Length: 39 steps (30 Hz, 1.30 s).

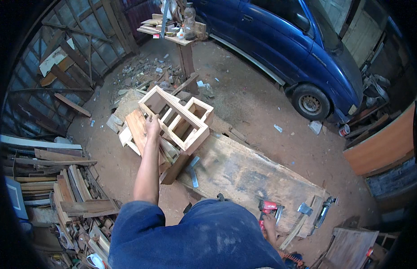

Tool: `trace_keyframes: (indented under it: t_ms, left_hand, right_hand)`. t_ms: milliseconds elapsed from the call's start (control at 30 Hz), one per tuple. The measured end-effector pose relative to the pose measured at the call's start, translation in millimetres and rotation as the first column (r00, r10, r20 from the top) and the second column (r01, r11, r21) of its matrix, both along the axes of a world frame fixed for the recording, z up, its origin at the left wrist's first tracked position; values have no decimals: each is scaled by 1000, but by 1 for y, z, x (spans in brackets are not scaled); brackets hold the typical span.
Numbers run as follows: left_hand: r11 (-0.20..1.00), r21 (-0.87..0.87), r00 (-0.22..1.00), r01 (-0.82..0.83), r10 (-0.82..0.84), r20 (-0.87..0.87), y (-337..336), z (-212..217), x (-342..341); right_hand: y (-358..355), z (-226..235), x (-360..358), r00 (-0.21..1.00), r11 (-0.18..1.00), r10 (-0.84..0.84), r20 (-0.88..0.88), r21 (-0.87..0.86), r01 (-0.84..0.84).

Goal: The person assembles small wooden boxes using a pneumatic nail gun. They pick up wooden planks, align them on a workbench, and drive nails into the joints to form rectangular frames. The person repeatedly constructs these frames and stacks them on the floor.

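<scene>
Here, long plank counter (257,175) carries a pale wooden box frame (179,117) at its far end; left hand (152,127) clamped on the frame's edge, right hand (267,224) closed on a red nail gun (267,207) at the near edge.

Woodworking workshop, dirt-floored shed. Landmark: long plank workbench (257,179). On bench's far end: unfinished wooden box frame (177,119). Left of bench: stacked timber offcuts (60,188). Beyond bench: scrap-wood litter (145,74), small stand with bottle (189,20). Right of bench: parked blue car (298,40).
</scene>
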<state>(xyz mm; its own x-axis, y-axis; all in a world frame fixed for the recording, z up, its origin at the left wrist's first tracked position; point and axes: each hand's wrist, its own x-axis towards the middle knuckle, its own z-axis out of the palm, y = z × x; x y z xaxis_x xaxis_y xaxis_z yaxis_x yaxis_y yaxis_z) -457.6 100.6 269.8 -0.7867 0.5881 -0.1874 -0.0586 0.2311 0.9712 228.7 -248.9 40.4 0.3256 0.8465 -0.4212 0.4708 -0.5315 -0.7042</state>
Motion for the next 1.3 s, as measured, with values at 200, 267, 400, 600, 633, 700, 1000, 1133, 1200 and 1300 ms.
trace_keyframes:
  t_ms: [200, 267, 400, 600, 633, 700, 1000, 1133, 1200, 1300]
  left_hand:
    - [901, 65, 604, -428, 339, -722, -94, -13, -51]
    - [890, -187, 835, -416, 292, -466, -111, -26, -75]
    - [982, -114, 964, -152, 173, 201, -113, -57, -93]
    - [999, 47, 907, -2, -18, 422, -113, -69, -102]
    - [998, 25, 925, -61, 47, 378, -114, -68, -98]
    - [987, 158, 825, 3, -91, 558, -125, -72, -99]
    - [998, -70, 892, 2, 30, 452, -131, -75, -89]
    - [998, -56, 878, -30, 53, 476, -125, -78, -84]
    - [999, 23, 854, 41, -47, 518, -129, -69, -83]
    - [961, 195, 740, 195, -275, 615, -139, -52, -84]
  right_hand:
    - [-8, -31, 4, 998, 998, 9, 55, -66, -5]
    - [2, 8, -22, 995, 985, -65, -72, -163, 53]
    - [8, 46, -37, 975, 945, -180, -129, -297, 136]
    - [16, -7, -2, 967, 938, -137, -217, -343, 55]
    - [23, -3, -8, 974, 944, -105, -202, -329, 34]
    - [30, 7, -25, 984, 952, -46, -171, -305, -8]
    - [-1, 27, -46, 927, 910, -251, -278, -393, 129]
    - [-20, 9, -24, 947, 886, -225, -230, -454, 100]
    - [-26, 24, -28, 947, 887, -202, -252, -458, 67]
    - [-43, 24, -26, 886, 879, -374, -274, -410, 244]
